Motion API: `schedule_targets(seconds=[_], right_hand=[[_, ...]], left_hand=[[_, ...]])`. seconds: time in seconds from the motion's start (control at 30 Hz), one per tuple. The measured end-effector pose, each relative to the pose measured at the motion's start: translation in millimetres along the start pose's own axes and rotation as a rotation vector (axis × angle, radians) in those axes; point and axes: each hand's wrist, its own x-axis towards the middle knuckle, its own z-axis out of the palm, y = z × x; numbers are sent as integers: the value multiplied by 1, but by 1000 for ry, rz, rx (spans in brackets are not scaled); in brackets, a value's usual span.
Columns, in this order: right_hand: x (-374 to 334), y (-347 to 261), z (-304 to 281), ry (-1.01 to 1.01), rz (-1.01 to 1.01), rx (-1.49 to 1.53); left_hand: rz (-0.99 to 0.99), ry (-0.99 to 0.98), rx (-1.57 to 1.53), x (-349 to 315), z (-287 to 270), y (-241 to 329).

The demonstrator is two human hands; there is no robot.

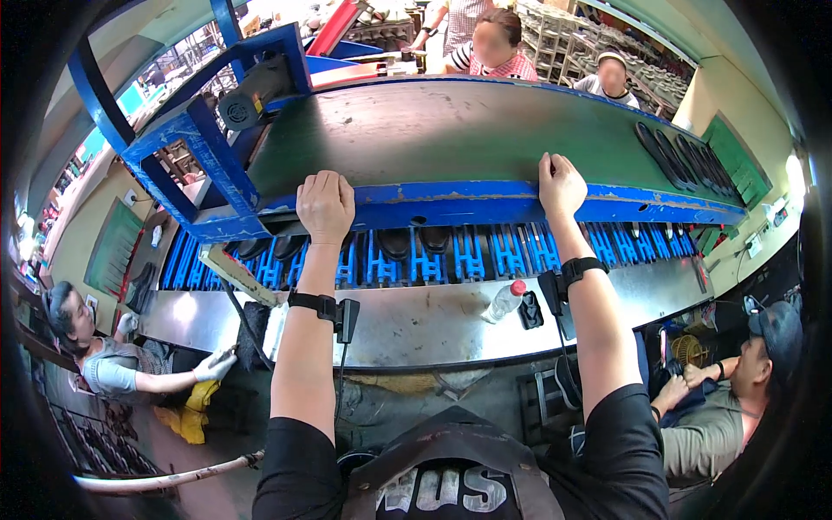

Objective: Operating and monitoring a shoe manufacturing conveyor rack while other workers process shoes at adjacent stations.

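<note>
My left hand point(326, 206) is closed in a fist in front of the near blue side rail point(442, 212) of a conveyor, its back toward me. Farther right along that rail, my right hand point(562, 185) is also closed, with the thumb at its left side. Nothing shows sticking out of either fist. Whether they touch the rail or hover just over it, I cannot tell. Beyond them lies the dark green conveyor belt point(416, 130). Several black shoe soles point(667, 159) rest at its right end. Each forearm wears a black strap with a small device.
Under the rail runs a row of blue metal racks point(468, 251) with dark shoes among them. A clear bottle with a red cap point(505, 302) stands on the metal table point(416, 321), beside a small black object point(530, 310). Co-workers sit left and right; others are beyond the conveyor.
</note>
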Motion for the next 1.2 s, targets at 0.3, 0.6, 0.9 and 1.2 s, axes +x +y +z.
schedule_targets(seconds=[0.3,0.6,0.9,1.2], right_hand=[[1,0,0,14,13,-7],[2,-2,-2,79,2,29],[1,-2,-1,44,27,42],[2,-2,-1,54,30,42]], left_hand=[[-3,-46,71,-3,1,1],[32,-74,75,-3,4,-1],[35,-75,99,-6,6,-6],[50,-88,100,-5,5,-6]])
